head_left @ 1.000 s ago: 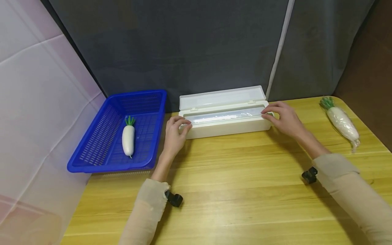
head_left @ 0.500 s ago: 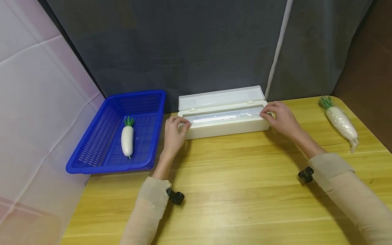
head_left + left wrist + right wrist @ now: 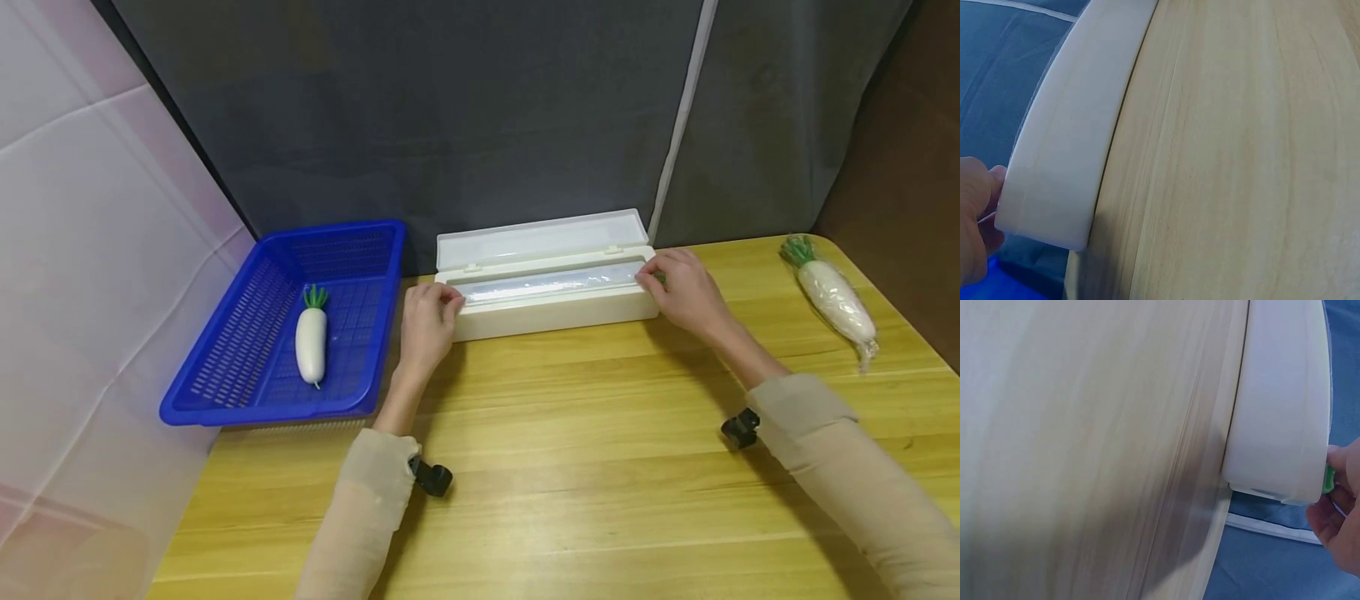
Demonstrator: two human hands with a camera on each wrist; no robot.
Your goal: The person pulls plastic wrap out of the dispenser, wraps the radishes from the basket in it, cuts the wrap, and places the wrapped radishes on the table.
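A long white cling film box stands at the back of the table, its lid tipped up behind it. Cling film lies shiny along the opening. At the left end, my left hand pinches the film's edge between thumb and fingers. My right hand pinches it at the right end. Beside the right fingertips, a small green piece shows at the box's edge in the right wrist view. The left wrist view shows the left hand at the box's corner, its fingertips partly hidden.
A blue basket on the left holds a white radish with green leaf stubs. Another radish, wrapped in clear film, lies at the far right of the wooden table. A grey curtain hangs behind the box.
Both hands stay at the box's two ends. The right forearm has shifted slightly to the left; the box, basket and radishes look unchanged.
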